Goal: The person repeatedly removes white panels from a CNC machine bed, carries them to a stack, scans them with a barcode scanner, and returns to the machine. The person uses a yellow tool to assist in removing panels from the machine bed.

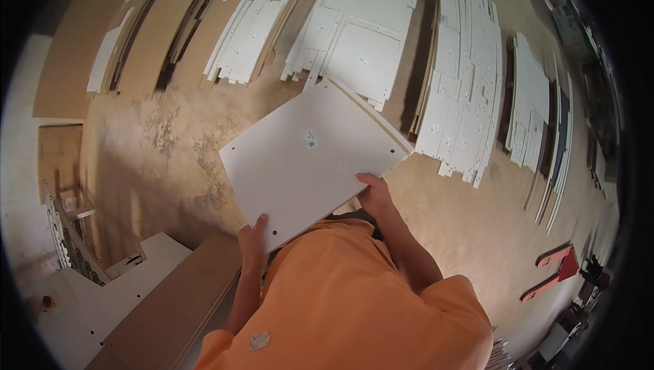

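Note:
I hold a white rectangular panel [310, 159] flat in front of my chest, above the dusty floor. It has a small grey sticker near its middle and small drilled holes near its edges. My left hand [253, 239] grips its near left corner, thumb on top. Along the near right edge, my right hand [373, 193] clasps the panel. My orange shirt [340, 302] fills the lower middle of the view.
Rows of white cut panels [463, 84] and brown boards [160, 29] lie stacked on the floor ahead. A brown board stack [180, 302] and white pieces [75, 302] sit at the lower left. A red pallet truck [555, 268] stands at the right.

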A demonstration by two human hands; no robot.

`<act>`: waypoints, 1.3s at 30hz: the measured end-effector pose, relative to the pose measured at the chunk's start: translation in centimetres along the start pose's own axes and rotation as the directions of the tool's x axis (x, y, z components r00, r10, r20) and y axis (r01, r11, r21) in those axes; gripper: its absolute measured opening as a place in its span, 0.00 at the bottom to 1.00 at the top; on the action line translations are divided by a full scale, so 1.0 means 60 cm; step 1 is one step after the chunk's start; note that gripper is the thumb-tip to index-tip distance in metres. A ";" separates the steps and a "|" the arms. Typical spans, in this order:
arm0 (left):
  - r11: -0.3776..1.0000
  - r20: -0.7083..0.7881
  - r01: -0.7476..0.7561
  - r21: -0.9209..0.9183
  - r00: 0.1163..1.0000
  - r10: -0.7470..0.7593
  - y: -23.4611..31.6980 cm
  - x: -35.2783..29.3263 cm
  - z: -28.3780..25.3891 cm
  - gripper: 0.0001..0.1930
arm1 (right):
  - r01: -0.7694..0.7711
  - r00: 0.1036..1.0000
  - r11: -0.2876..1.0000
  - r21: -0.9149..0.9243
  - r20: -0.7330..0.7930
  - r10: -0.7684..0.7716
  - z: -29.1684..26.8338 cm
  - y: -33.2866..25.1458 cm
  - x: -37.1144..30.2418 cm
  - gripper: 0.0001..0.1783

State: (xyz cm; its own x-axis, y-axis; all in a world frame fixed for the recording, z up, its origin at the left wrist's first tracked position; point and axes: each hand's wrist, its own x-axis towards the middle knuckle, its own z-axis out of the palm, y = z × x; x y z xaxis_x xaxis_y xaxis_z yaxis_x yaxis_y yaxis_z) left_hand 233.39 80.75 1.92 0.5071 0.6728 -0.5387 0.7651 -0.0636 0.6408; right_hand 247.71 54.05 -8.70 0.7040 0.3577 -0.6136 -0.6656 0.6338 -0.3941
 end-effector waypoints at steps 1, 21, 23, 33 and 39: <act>0.997 -0.018 -0.049 -0.056 0.999 0.048 0.016 0.038 -0.008 0.24 | -0.012 1.000 0.999 0.031 0.027 0.011 0.026 -0.004 0.019 0.29; 0.928 -0.103 0.243 0.283 0.969 -0.222 0.076 0.736 -0.279 0.25 | -0.457 0.889 0.860 -0.226 -0.101 0.446 0.643 0.250 0.874 0.27; 0.854 -0.062 0.483 0.193 0.875 -0.480 0.020 0.732 -0.335 0.20 | -0.452 0.890 0.869 -0.202 -0.168 0.424 0.686 0.299 0.984 0.28; 0.482 -0.221 0.875 0.053 0.481 -0.848 -0.046 0.734 -0.527 0.10 | -0.161 0.953 0.973 0.166 -0.230 0.197 0.868 0.491 1.499 0.17; 0.534 -0.066 0.790 0.301 0.576 -0.815 -0.120 0.993 -0.619 0.14 | 0.039 0.932 0.962 0.269 -0.357 0.061 0.947 0.511 1.718 0.22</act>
State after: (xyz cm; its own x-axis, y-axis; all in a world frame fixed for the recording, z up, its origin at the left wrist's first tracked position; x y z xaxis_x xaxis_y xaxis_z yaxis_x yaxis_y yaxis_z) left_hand 243.37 148.66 -14.49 -0.3574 0.4880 -0.7963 0.9287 0.2757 -0.2479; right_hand 313.96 149.32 -45.17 0.5270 0.1277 -0.8402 -0.5462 0.8084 -0.2197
